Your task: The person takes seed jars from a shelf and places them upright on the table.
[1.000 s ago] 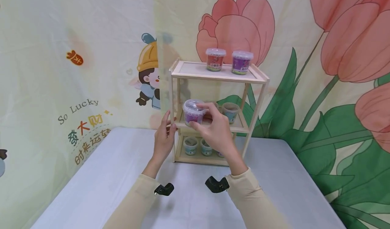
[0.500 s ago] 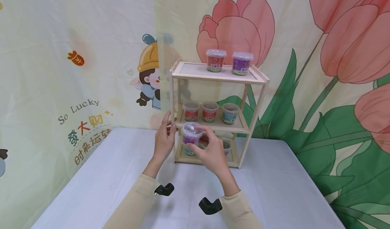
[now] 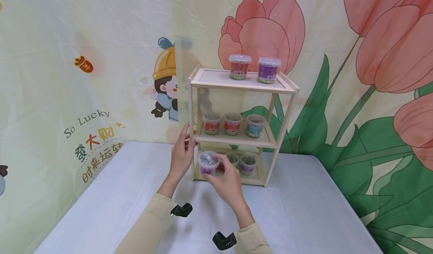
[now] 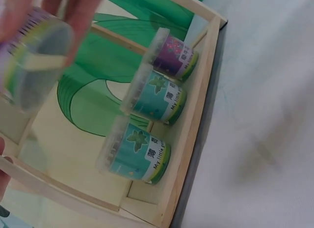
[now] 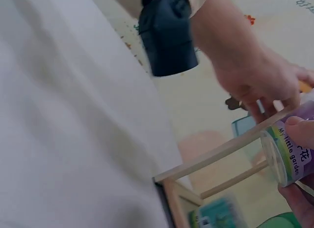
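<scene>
My right hand pinches a clear-lidded plastic cup with a purple label between thumb and fingers, in front of the bottom shelf's left end. In the right wrist view the purple cup reads "My little garden". With thumb and fingers around the left front post, my left hand grips the small wooden shelf rack at middle-shelf height. On the bottom shelf, the left wrist view shows two teal-labelled cups, the nearer teal cup and the middle teal cup, and another purple-labelled cup.
The middle shelf holds two red-labelled cups, a left red cup and a right red cup, beside a blue-labelled cup. A lidded red cup and a lidded purple cup stand on top. White cloth covers the table.
My right hand has carried the purple cup down from in front of the middle shelf to in front of the bottom one, slightly leftward. The left hand stays on the rack.
</scene>
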`<state>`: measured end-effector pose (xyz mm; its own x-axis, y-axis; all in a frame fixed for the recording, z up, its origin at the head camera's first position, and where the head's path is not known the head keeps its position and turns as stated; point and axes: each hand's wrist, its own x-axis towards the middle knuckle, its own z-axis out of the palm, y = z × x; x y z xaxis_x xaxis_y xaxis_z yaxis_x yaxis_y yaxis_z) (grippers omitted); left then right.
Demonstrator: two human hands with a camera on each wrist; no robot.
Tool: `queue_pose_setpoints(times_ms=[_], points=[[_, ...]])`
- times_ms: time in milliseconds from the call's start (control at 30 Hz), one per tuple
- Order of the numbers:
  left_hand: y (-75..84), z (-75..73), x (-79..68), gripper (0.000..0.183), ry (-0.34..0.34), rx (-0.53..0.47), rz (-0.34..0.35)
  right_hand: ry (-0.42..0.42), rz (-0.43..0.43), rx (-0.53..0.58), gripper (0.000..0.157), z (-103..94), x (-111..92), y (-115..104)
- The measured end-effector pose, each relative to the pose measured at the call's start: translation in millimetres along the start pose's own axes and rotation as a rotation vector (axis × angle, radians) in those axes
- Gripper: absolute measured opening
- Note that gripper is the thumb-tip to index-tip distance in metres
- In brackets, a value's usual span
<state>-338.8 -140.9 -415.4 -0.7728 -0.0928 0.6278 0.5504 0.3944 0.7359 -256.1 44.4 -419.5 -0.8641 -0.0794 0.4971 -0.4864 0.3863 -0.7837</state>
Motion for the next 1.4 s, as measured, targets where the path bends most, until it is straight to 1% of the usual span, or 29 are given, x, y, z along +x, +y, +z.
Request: queue_pose_setpoints(times_ms=[167,400,567,733,1000,1167,1400], points=[[-2.1,0.5,0.3,0.06,-0.001,-0.003,0.009,-0.007,0.054,0.007,0.06,12.1,-6,17],[-2.9,-0.1,0.8,0.059,0.0,-0.009,0.017,-0.021,0.099,0.027,0.061,29.2,-15,35],[-1.5,-1.4,1.1,0.059,-0.003,-0.021,0.014,-0.013,0.078,0.048,0.061,39.7,-18,45],[-1.4,-2.5,0.9,0.06,-0.006,-0.021,0.002,-0.025,0.068,0.046,0.061,51.3,-22,54],[-3.4,-0.8,2.3,0.06,0.005,-0.019,0.022,-0.054,0.107,0.011,0.061,61.3,-29,65],[-3.0,-0.6,2.9,0.06,0.013,-0.019,0.034,-0.055,0.105,-0.008,0.061,66.7,-30,71],[-2.4,-1.5,2.5,0.06,-0.001,-0.024,0.018,-0.059,0.115,-0.002,0.061,74.8,-29,74]])
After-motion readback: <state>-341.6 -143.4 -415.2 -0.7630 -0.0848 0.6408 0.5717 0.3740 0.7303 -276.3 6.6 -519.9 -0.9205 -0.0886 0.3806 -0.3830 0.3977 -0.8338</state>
